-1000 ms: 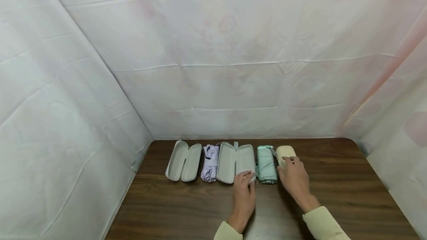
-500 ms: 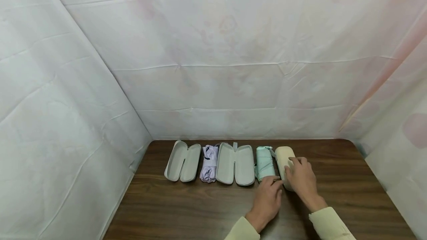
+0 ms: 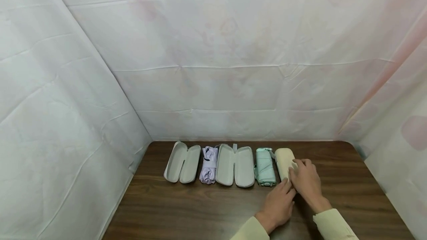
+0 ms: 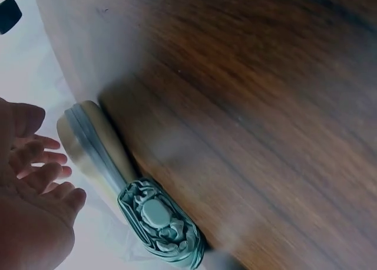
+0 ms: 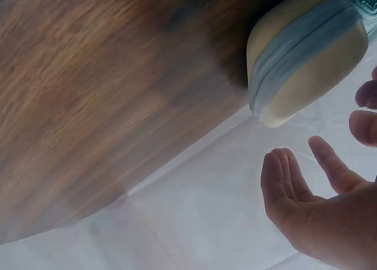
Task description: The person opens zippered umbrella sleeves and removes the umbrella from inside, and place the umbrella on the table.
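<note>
A cream zip case [image 3: 283, 158] with a grey zip band lies closed at the right end of a row on the table. My left hand [image 3: 277, 203] is at its near end, fingers loosely bent with nothing visible between them. At the case's right side is my right hand [image 3: 307, 182], its fingertips close over the top; contact cannot be told for certain. In the right wrist view, the right hand's fingers [image 5: 283, 181] are relaxed and apart from the case [image 5: 312, 58]. A green folded umbrella [image 3: 265, 167] lies just left of the case.
Left of the green umbrella, an opened grey-lined case [image 3: 244, 166], a lavender folded umbrella [image 3: 209, 166] and another opened grey-lined case [image 3: 191, 164] continue the row. Behind the dark wooden table [image 3: 186, 210] hangs a pale sheet [image 3: 213, 84], with more sheeting at both sides.
My left hand has moved right, from the opened case past the green umbrella to the cream case. My right hand has slid slightly right and nearer along the cream case.
</note>
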`<state>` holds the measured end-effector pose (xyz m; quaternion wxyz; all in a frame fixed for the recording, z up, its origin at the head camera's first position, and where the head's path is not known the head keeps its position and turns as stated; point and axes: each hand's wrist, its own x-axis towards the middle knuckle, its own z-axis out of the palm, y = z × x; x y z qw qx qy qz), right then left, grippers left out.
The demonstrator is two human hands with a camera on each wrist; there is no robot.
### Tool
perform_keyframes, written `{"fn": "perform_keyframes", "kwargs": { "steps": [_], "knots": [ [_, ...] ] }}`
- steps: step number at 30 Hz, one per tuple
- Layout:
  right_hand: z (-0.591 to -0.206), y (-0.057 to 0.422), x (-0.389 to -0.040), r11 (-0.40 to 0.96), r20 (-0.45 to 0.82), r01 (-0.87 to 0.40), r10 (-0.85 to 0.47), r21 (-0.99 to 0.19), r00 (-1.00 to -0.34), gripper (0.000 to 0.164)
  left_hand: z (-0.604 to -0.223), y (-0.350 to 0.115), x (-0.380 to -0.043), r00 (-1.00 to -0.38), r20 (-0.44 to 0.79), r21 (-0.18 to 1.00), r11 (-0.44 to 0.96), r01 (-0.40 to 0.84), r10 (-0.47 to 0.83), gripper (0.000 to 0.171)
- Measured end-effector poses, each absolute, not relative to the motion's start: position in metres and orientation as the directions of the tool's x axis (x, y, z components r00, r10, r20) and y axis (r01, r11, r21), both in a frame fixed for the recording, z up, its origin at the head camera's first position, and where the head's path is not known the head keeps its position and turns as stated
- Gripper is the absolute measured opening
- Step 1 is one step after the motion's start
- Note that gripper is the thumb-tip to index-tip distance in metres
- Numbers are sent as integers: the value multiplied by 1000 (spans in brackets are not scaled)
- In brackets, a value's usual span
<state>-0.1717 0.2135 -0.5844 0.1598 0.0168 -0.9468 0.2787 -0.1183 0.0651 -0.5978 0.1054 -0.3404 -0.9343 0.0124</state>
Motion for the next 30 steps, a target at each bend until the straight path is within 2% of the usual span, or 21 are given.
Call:
{"fn": "perform_keyframes", "kwargs": {
  "steps": [8, 17, 30],
  "knots": [
    [-587, 222, -173, 848, 269, -97, 55, -521, -962, 40, -603, 73, -119, -728, 147, -169, 742, 649, 670, 39],
    [-587, 229, -178, 851, 250, -103, 33, -515, -968, 43, -605, 77, -121, -745, 133, -207, 754, 623, 653, 42],
    [-585, 245, -192, 875, 215, -120, -18, -469, -976, 43, -604, 78, -125, -741, 197, -216, 766, 606, 642, 45]
  ]
}}
